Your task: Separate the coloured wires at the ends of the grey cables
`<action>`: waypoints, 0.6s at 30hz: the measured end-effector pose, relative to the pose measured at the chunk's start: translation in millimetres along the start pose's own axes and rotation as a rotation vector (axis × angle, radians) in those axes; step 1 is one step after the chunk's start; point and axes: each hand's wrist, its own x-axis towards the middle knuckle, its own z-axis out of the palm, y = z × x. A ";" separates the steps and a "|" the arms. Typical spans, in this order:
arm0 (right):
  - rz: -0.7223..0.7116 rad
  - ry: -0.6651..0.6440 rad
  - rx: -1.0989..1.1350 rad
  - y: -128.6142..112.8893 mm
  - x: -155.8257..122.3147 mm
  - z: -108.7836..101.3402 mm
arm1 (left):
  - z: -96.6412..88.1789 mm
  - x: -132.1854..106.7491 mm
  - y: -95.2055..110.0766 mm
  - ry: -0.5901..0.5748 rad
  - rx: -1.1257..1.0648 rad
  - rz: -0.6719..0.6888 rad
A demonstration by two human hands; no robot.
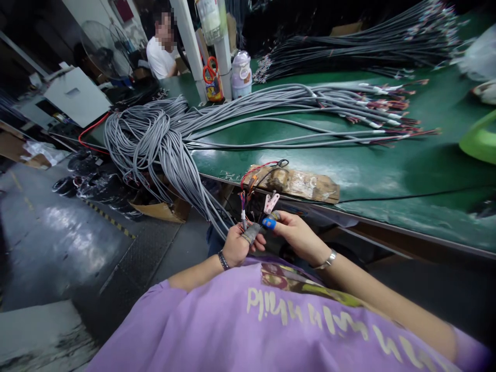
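My left hand is closed around the stripped end of a grey cable, with coloured wires fanning upward above the fist. Tape wraps a finger of this hand. My right hand pinches close beside it, with blue tape around one fingertip. Whatever lies between its fingertips is too small to make out. Just above the right fingers, a pale pink clip sticks up at the bench edge. Behind it lies a worn wooden block with red and black leads.
A large bundle of grey cables drapes over the left bench edge. Black cables lie at the back of the green bench. Scissors and a lilac bottle stand by a post. Another person sits beyond.
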 end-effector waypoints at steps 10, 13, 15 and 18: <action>-0.046 -0.132 0.015 -3.3 3.1 11.6 | -0.7 -0.5 -0.5 -0.048 0.083 -0.028; -0.064 -0.106 -0.041 -2.1 2.1 11.9 | -0.5 -0.5 -0.7 -0.041 0.088 -0.030; -0.075 -0.065 -0.083 -1.5 0.9 12.3 | -0.1 0.0 -0.8 -0.031 0.083 -0.026; -0.090 -0.009 -0.108 -2.3 -1.4 15.5 | 0.6 1.2 -1.8 -0.025 0.087 -0.015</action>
